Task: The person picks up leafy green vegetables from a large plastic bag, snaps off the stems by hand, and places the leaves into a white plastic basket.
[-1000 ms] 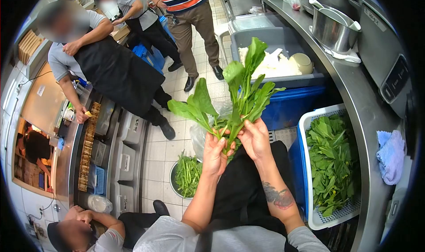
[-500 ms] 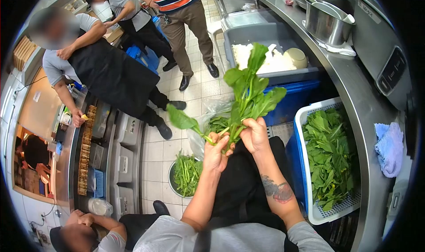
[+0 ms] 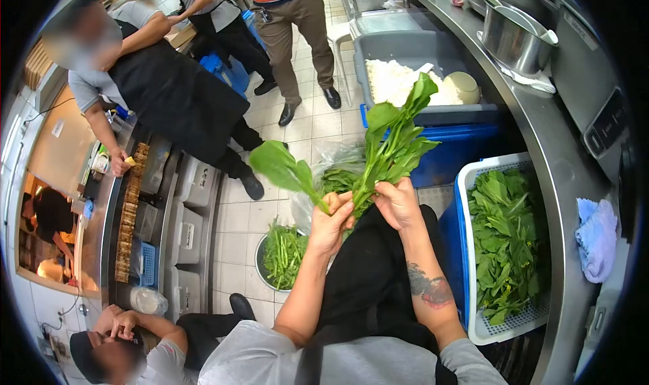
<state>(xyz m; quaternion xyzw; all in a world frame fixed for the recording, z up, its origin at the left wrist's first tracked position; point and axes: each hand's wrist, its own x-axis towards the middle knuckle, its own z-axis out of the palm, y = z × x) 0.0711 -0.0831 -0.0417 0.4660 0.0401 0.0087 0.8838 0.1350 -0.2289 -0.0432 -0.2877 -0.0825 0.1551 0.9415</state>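
Observation:
My left hand (image 3: 329,223) is closed, fingers pinched around the stalk of a single broad leaf (image 3: 284,169) that leans out to the left. My right hand (image 3: 397,204) grips the lower stems of a leafy green stalk (image 3: 399,138), its leaves pointing up and away. Both hands are close together above my black apron, and the stem ends are partly hidden behind the fingers. Just beyond them a clear plastic bag (image 3: 330,156) holds more greens. Below left on the floor stands a round metal bowl (image 3: 261,267) with cut green stems (image 3: 284,253).
To my right, a white basket (image 3: 463,202) full of leafy greens (image 3: 503,243) sits by a steel counter (image 3: 541,148). Ahead is a grey tub (image 3: 378,43) with white contents. A steel pot (image 3: 510,40) and blue cloth (image 3: 595,239) rest right. Several people stand or sit nearby.
The single leaf in my left hand has moved apart from the stalk, its stem now more upright. The stalk in my right hand has shifted right, and the camera view has moved slightly.

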